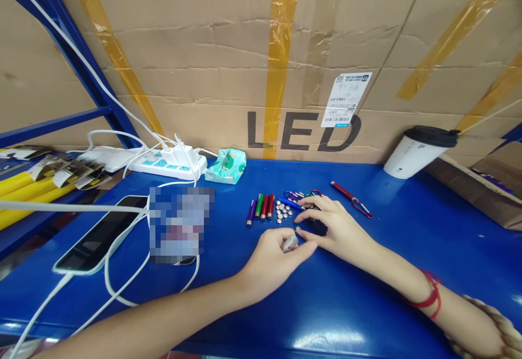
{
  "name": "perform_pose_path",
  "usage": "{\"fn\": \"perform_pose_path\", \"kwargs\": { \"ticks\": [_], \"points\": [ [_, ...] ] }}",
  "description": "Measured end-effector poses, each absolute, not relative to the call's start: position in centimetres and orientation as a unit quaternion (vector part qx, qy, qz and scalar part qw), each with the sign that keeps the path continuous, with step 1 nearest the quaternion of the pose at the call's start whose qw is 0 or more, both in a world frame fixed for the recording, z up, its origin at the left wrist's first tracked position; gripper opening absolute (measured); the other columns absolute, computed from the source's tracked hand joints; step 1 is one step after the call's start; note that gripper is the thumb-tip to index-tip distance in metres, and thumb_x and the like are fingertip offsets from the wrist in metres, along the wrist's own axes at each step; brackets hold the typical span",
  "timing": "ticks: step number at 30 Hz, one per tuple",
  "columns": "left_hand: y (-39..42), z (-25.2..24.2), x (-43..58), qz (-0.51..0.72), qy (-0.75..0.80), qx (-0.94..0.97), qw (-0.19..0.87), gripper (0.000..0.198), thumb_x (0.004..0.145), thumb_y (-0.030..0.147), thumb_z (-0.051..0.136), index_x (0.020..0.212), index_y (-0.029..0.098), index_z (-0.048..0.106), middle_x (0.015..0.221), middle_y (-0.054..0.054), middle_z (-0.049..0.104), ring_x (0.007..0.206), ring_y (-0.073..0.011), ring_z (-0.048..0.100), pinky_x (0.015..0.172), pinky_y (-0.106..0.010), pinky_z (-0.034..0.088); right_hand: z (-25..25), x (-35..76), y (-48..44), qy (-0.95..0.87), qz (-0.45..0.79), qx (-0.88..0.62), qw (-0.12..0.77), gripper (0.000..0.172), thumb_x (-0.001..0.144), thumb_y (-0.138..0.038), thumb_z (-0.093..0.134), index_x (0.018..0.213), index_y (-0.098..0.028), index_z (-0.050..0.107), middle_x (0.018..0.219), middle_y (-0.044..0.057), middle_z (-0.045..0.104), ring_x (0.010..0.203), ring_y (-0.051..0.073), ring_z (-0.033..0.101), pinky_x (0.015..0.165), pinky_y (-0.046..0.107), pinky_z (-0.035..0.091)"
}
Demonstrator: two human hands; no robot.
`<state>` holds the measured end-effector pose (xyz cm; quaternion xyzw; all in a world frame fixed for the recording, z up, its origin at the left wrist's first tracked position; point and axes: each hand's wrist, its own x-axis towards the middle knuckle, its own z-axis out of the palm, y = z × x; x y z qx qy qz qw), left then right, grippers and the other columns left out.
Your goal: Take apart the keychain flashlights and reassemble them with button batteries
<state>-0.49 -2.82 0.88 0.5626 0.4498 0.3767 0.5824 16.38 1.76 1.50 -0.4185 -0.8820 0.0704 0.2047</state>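
My left hand (pixel 277 258) is closed around a short greyish-white roll (pixel 290 243), whose end shows between thumb and fingers. Just right of it, my right hand (pixel 336 226) curves down to the table, with a small silver button cell (pixel 298 229) at the tips of thumb and forefinger. Several loose button cells (pixel 283 210) lie beyond my hands. To their left, purple, green and red metal tubes (pixel 264 206) stand in a row on their sides. A blue tube (pixel 290 203) and some carabiner clips (pixel 304 195) are partly hidden behind my right fingers.
A red penlight-like tube with a clip (pixel 351 198) lies to the right. Farther back are a lidded paper cup (pixel 420 152), a teal tissue pack (pixel 226 166) and a power strip (pixel 167 167). White cables run around a phone (pixel 101 236) on the left of the blue table (pixel 346 310).
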Motion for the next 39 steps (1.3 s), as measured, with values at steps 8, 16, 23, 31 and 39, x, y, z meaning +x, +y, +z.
{"fn": "perform_pose_path", "kwargs": {
  "ticks": [8,16,23,31,39],
  "points": [
    [-2.7,1.1,-0.5,0.354,0.481,0.574,0.560,0.041,0.074,0.038,0.055,0.047,0.019,0.029,0.044,0.006,0.031,0.047,-0.0086,0.031,0.048,-0.022,0.024,1.4,16.7,1.9,-0.894,0.061,-0.392,0.209,0.006,0.081,-0.024,0.065,0.085,-0.026,0.069,0.113,0.007,0.056,0.109,0.027,0.048,0.088,0.047,0.038],
    [-2.6,0.8,-0.5,0.355,0.470,0.581,0.561,0.036,0.074,0.034,0.052,0.047,0.018,0.033,0.044,0.006,0.032,0.045,-0.0080,0.030,0.046,-0.023,0.021,1.6,16.6,1.8,-0.892,0.095,-0.402,0.181,0.003,0.084,-0.027,0.062,0.085,-0.025,0.065,0.113,0.005,0.054,0.108,0.027,0.046,0.089,0.049,0.036],
    [-2.6,0.8,-0.5,0.354,0.471,0.576,0.566,0.035,0.073,0.035,0.053,0.047,0.018,0.037,0.044,0.007,0.031,0.044,-0.0074,0.028,0.045,-0.022,0.021,1.8,16.5,1.6,-0.894,0.111,-0.394,0.183,0.002,0.080,-0.023,0.067,0.079,-0.024,0.066,0.115,0.005,0.055,0.111,0.027,0.045,0.092,0.050,0.034],
    [-2.5,0.7,-0.5,0.354,0.486,0.580,0.550,0.036,0.073,0.037,0.051,0.046,0.018,0.036,0.043,0.007,0.031,0.042,-0.0069,0.028,0.046,-0.022,0.022,2.5,16.2,1.2,-0.863,0.083,-0.355,0.349,0.012,0.087,-0.028,0.056,0.084,-0.022,0.066,0.097,0.007,0.064,0.091,0.024,0.057,0.080,0.043,0.043],
    [-2.4,0.6,-0.4,0.352,0.485,0.572,0.561,0.032,0.071,0.036,0.050,0.047,0.018,0.039,0.043,0.007,0.031,0.041,-0.0068,0.028,0.043,-0.022,0.021,3.3,15.2,-0.3,-0.828,0.173,-0.287,0.449,0.007,0.085,-0.025,0.063,0.085,-0.022,0.069,0.080,0.003,0.069,0.076,0.019,0.061,0.071,0.035,0.050]
  ]
}}
